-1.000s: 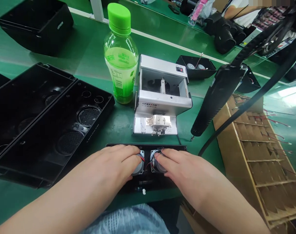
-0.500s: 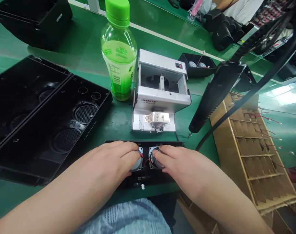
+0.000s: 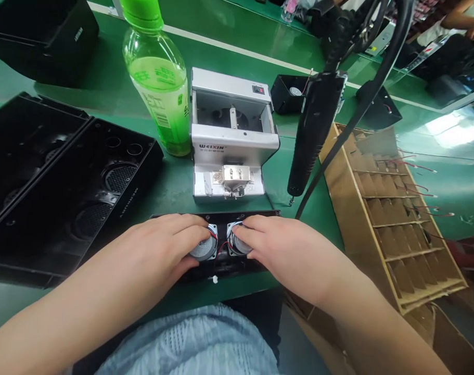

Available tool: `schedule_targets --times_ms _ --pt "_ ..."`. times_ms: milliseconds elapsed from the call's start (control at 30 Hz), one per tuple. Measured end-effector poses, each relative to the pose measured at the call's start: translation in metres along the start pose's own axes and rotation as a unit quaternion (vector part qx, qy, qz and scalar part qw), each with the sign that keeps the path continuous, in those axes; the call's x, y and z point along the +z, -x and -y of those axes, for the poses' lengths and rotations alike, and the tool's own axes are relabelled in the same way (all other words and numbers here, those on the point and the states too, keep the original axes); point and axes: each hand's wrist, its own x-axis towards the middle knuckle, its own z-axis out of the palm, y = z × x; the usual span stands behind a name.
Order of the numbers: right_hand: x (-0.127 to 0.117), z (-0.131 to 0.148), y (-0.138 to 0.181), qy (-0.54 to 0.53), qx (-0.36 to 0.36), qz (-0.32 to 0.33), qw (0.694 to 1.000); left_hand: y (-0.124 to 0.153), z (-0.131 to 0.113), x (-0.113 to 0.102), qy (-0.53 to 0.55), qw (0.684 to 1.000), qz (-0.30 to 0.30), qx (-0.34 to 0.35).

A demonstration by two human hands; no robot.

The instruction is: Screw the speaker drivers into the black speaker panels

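Observation:
A black speaker panel (image 3: 260, 214) lies at the table's near edge with two round silver speaker drivers side by side in it. My left hand (image 3: 164, 247) rests fingers-down on the left driver (image 3: 203, 249), gripping its rim. My right hand (image 3: 283, 250) does the same on the right driver (image 3: 237, 245). Thin red wires show between the two drivers. Both hands hide most of the panel.
A silver screw feeder (image 3: 231, 140) stands just behind the panel, with a green drink bottle (image 3: 158, 83) to its left. Black speaker housings (image 3: 76, 182) lie at the left. An electric screwdriver (image 3: 312, 135) hangs at the right over a cardboard divider tray (image 3: 388, 219).
The view has swung so everything sits further left and lower in frame. Both hands stay on the two drivers in the same pose.

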Motion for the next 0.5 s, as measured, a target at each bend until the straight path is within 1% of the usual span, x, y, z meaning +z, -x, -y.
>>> schedule_targets --times_ms 200,500 --pt "0.0011 -0.0002 -0.0003 0.004 -0.009 -0.001 1.000 -0.0050 -0.0020 -0.0030 -0.005 1.000 0.010 0.010" --pt "-0.0001 0.0011 -0.0014 0.020 -0.021 -0.007 1.000 -0.0038 -0.0062 -0.0048 -0.015 1.000 0.022 -0.002"
